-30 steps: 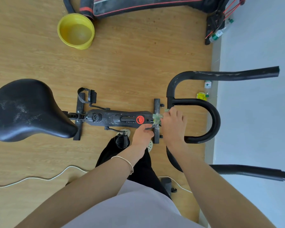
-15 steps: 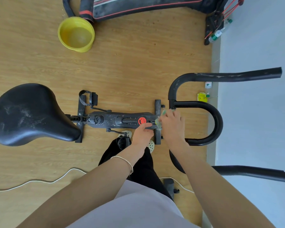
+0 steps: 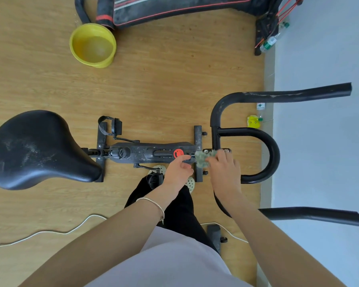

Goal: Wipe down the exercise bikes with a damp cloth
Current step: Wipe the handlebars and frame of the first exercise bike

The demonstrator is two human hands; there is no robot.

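- Right hand [image 3: 222, 170] is clenched around the bunched grey-green cloth [image 3: 203, 159], pressing it on the stem joint where the bike frame [image 3: 145, 152] meets the handlebars [image 3: 275, 154].
- Left hand [image 3: 177, 172] is loose, with its fingertips at the frame just beside the red knob [image 3: 178, 153]. It grasps nothing that I can see and looks like a steadying hand.
- Judgement: early to mid on this bike, with the wipe working only the front joint.
- Saddle [image 3: 35, 148] shows pale dusty smears, so it reads as not wiped yet.
- The frame top is speckled grey along its length. The upper handlebar has pale scuffs, and I can't tell whether they are dirt or wear.
- Left to do: saddle, frame length, pedals, both handlebar arms and the base bars.
- The second machine [image 3: 174, 7] at the top edge is mostly cropped, so I can't tell its state. Assume it is pending.
- Yellow basin [image 3: 92, 45] sits on the floor, well apart from the hands. It seems to hold water for re-wetting.
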